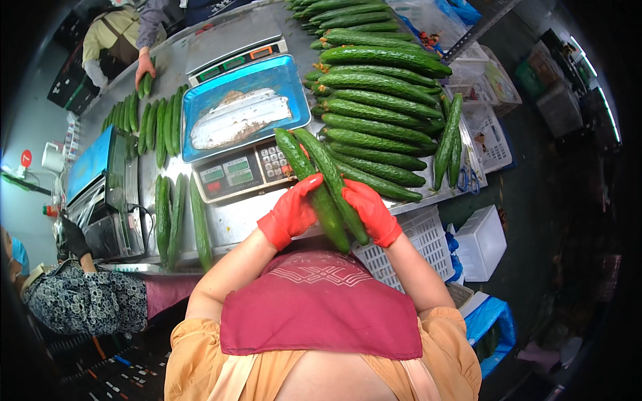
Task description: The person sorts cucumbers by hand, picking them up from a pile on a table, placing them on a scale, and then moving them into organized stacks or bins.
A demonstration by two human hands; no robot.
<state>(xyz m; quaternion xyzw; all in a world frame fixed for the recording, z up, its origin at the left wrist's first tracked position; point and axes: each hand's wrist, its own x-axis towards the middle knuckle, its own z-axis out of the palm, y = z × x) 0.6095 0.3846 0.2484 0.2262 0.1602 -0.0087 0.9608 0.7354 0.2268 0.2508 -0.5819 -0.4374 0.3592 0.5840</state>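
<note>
Two long green cucumbers lie side by side between my hands, just off the table's near edge. My left hand (pixel 296 208), in a red rubber glove, grips the left cucumber (pixel 326 213). My right hand (pixel 368 208), gloved alike, holds the right cucumber (pixel 333 175) from its outer side. Their upper ends reach over the keypad of a digital scale (pixel 230 175). The scale's blue-rimmed tray (pixel 246 108) holds no cucumber and has a worn, dirty middle. To the right lies a large stack of cucumbers (pixel 381 103), stems and tips roughly aligned in rows.
Several cucumbers (pixel 163 215) lie left of the scale on the metal table (pixel 225 225). Blue-handled scissors (pixel 468 180) rest at the right edge. A white plastic crate (pixel 416 240) stands below. Co-workers are at the left, one gloved hand (pixel 145 67) on cucumbers; a wrapping machine (pixel 103 200) stands nearby.
</note>
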